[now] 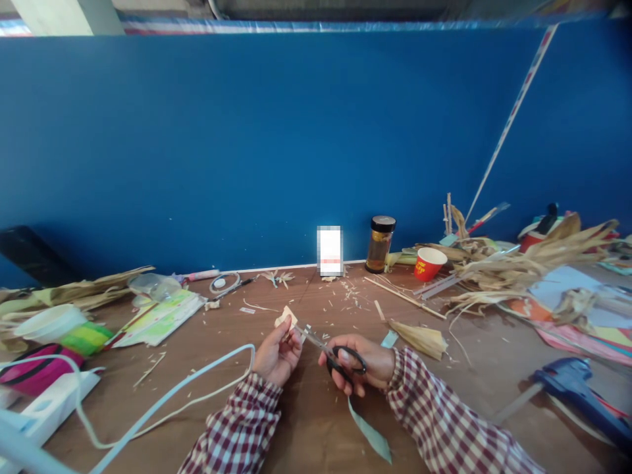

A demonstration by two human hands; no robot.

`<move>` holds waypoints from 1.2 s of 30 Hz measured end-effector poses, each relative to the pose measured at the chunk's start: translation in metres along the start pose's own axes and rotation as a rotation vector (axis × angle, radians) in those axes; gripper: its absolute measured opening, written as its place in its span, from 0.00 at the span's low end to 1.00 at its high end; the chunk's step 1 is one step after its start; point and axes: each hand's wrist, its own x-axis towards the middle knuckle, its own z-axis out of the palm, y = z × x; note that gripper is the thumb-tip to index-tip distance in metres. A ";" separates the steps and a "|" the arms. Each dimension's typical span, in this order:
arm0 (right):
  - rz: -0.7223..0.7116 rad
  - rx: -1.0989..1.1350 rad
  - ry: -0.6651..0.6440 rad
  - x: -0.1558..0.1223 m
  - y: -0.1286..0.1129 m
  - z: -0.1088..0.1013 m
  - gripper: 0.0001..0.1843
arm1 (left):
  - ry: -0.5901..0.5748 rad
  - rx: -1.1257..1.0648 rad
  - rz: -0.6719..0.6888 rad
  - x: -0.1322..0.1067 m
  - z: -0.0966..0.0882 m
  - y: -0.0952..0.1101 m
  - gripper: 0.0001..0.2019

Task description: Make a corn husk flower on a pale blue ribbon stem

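As left hand [278, 354] pinches pale piece [286, 313] | right hand [358, 361] grips scissors [320, 343] | blades [311, 336] between hands, near piece

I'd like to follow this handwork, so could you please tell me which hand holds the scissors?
The right hand, which grips the black-handled scissors; the left hand instead pinches a small pale piece by their tips.

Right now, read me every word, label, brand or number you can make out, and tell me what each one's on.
No text can be read for certain.
Red cup: yellow marks, too small and blurred to read.
White patch: pixelated, unreadable.
Green sheet: coloured pattern, no letters I can make out.
Scissors: no marking I can make out.
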 end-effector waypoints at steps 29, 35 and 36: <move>-0.014 0.063 -0.024 -0.003 -0.006 0.001 0.30 | 0.035 0.098 0.155 0.002 -0.001 0.001 0.06; 0.011 0.044 0.043 -0.001 -0.006 0.004 0.30 | 0.038 0.156 0.225 0.000 0.002 -0.002 0.06; 0.010 0.044 0.054 -0.001 -0.006 0.005 0.30 | 0.036 0.166 0.230 0.000 0.002 -0.003 0.06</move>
